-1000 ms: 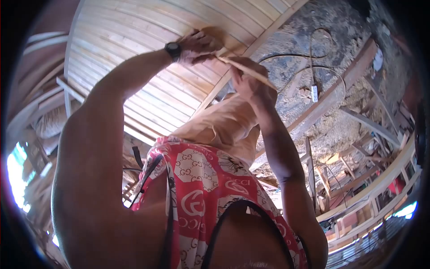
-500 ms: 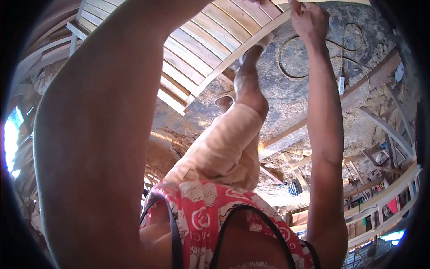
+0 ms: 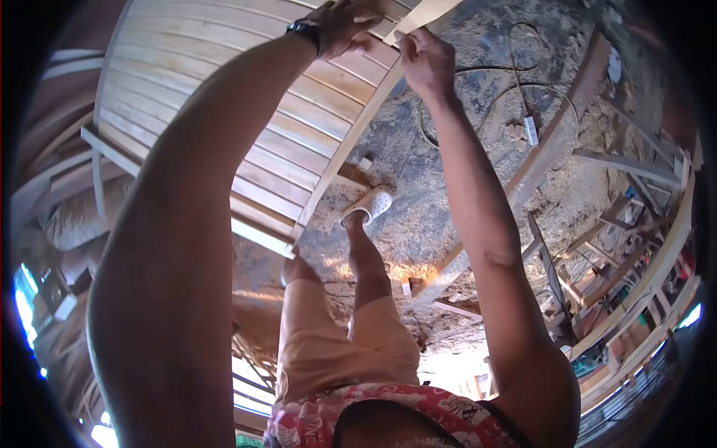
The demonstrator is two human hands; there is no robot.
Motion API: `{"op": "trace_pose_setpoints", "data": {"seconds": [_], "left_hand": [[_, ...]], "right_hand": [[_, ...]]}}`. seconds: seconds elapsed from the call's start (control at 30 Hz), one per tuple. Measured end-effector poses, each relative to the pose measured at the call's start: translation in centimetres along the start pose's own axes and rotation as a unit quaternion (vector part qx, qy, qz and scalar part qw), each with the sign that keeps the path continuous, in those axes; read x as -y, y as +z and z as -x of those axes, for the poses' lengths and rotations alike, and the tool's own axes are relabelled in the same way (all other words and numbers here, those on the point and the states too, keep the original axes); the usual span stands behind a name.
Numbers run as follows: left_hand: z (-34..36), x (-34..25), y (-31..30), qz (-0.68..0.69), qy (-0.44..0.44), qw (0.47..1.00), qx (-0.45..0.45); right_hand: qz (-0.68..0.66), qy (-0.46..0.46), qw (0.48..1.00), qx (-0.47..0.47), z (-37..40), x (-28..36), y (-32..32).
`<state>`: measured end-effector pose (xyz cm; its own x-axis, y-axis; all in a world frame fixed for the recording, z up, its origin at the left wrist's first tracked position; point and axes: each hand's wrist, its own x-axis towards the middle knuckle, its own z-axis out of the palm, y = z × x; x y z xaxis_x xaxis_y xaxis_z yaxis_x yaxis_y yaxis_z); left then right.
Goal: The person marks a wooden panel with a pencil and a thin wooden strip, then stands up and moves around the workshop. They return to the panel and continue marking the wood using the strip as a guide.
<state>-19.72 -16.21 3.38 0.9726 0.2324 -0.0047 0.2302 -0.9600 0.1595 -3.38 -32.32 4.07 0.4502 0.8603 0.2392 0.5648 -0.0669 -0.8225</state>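
A large panel of pale wooden slats (image 3: 299, 131) with a side rail lies in front of me. My left hand (image 3: 345, 28), a dark watch on its wrist, is over the slats near the rail. Its fingers are dark and blurred, so what they grip, if anything, does not show. My right hand (image 3: 429, 66) is closed at the rail's outer side, thumb and fingers pinching the near end of a pale flat wooden strip (image 3: 426, 13). That strip runs out of view at the top.
A looped cable with a white power strip (image 3: 531, 131) lies on the dusty floor. A long timber beam (image 3: 523, 183) crosses the floor at right, beside stacked wooden frames (image 3: 657, 261). My foot in a white clog (image 3: 373, 201) stands near the panel's edge.
My view has shifted, bringing more of the panel and my left hand into sight. My feet have moved apart. My right hand remains closed by the rail at the strip.
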Motion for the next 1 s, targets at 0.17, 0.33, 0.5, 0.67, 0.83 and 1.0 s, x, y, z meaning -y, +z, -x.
{"op": "trace_pose_setpoints", "data": {"seconds": [0.17, 0.33, 0.5, 0.67, 0.83, 1.0], "left_hand": [[0.3, 0.3, 1.4, -0.069, 0.024, 0.996, -0.046], [-0.1, 0.1, 0.5, -0.005, -0.02, 0.996, 0.088], [0.2, 0.2, 0.3, -0.003, 0.007, 0.998, 0.061], [0.5, 0.4, 0.3, 0.025, 0.017, 0.997, 0.075], [0.6, -0.1, 1.1, 0.031, 0.003, 0.999, -0.038], [1.4, -1.1, 1.2, 0.08, -0.046, 0.995, -0.035]], "right_hand": [[0.017, -0.007, 1.0, -0.024, 1.0, 0.9, 0.6], [0.034, 0.021, 0.998, -0.043, 1.9, 1.9, 1.2], [0.05, 0.04, 0.996, -0.054, 2.2, 1.5, 2.0], [0.021, 0.079, 0.993, -0.087, 2.3, 2.7, 2.8], [0.033, 0.082, 0.99, -0.11, 2.1, 2.5, 3.1], [0.037, 0.096, 0.987, -0.121, 1.9, 3.6, 2.7]]}}
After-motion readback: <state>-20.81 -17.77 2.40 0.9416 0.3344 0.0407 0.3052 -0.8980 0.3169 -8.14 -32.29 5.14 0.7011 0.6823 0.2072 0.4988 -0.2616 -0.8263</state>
